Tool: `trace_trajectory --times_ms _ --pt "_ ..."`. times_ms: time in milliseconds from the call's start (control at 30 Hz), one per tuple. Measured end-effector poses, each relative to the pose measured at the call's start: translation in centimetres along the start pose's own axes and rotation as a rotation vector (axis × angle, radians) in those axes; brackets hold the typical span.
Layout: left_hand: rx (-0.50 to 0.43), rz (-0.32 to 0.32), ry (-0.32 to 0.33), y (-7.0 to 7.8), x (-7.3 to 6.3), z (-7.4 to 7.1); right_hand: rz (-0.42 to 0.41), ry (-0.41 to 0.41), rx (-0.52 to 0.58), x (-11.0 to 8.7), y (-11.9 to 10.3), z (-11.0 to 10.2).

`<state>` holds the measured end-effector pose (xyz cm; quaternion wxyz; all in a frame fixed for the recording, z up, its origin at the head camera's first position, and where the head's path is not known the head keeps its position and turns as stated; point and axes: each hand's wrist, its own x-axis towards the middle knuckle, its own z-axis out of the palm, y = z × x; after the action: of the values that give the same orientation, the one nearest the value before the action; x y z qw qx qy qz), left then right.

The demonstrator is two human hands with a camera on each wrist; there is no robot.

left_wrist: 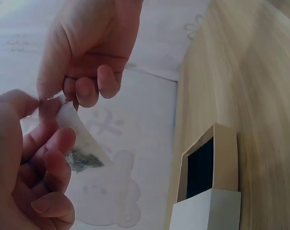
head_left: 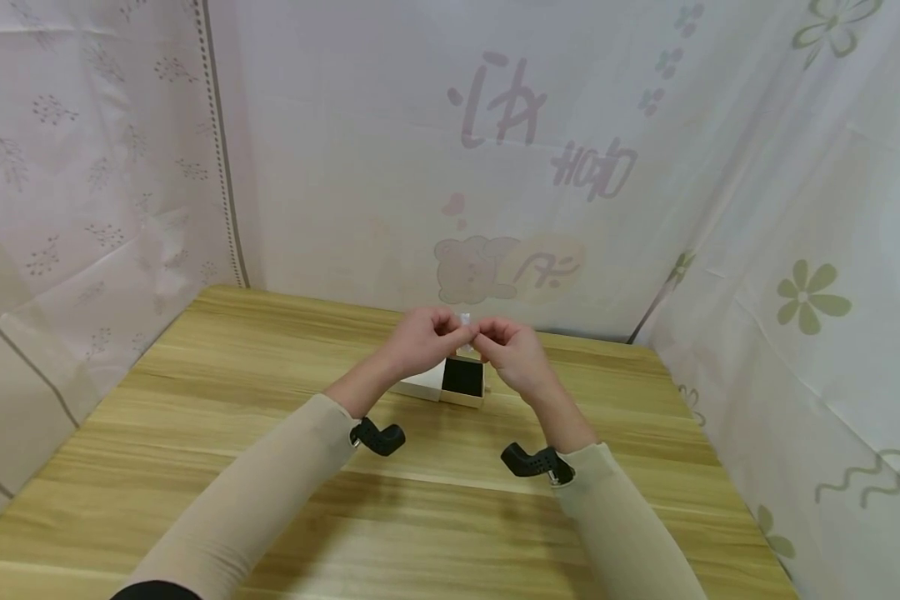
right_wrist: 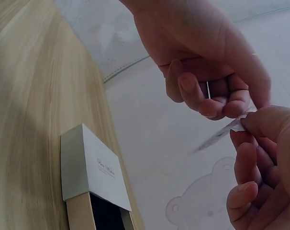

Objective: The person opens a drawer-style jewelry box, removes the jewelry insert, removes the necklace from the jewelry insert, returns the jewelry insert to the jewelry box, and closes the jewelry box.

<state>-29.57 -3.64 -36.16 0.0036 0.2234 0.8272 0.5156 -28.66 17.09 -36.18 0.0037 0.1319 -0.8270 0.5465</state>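
Both hands are raised close together over the far part of the table. My left hand (head_left: 423,342) and my right hand (head_left: 513,354) pinch the top edge of a small clear plastic bag (left_wrist: 80,132) between thumb and forefinger. Something silvery and dark lies in the bag's pointed lower corner in the left wrist view; its kind is too unclear to name. Seen from the right wrist, the bag is nearly edge-on. Below the hands a small drawer box lies on the table: a white sleeve (right_wrist: 104,167) with a cream drawer (head_left: 461,400) pulled partly out, showing a black lining.
The wood-grain table (head_left: 217,417) reaches back to a pale printed curtain (head_left: 345,167), which also hangs along both sides. A black wrist device (head_left: 378,437) sits at the left cuff, and another wrist device (head_left: 532,461) at the right cuff.
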Motion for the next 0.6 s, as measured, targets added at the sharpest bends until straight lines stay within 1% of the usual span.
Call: trace_trajectory --times_ms 100,267,367,467,600 --pt "0.009 0.016 -0.004 0.0 0.0 0.0 -0.008 -0.001 -0.004 0.0 0.0 0.0" --pt "0.01 0.062 -0.001 0.0 -0.1 0.0 -0.007 -0.016 -0.015 0.1 0.0 0.0" --pt "-0.003 0.075 0.003 -0.1 -0.1 0.1 -0.006 -0.03 -0.055 0.0 -0.1 -0.1" --pt "-0.007 0.079 0.01 0.0 -0.1 0.1 -0.014 -0.028 -0.106 -0.1 -0.4 -0.1" --pt "0.036 0.081 0.029 0.1 -0.1 0.2 -0.03 -0.003 -0.159 -0.3 -1.0 0.1"
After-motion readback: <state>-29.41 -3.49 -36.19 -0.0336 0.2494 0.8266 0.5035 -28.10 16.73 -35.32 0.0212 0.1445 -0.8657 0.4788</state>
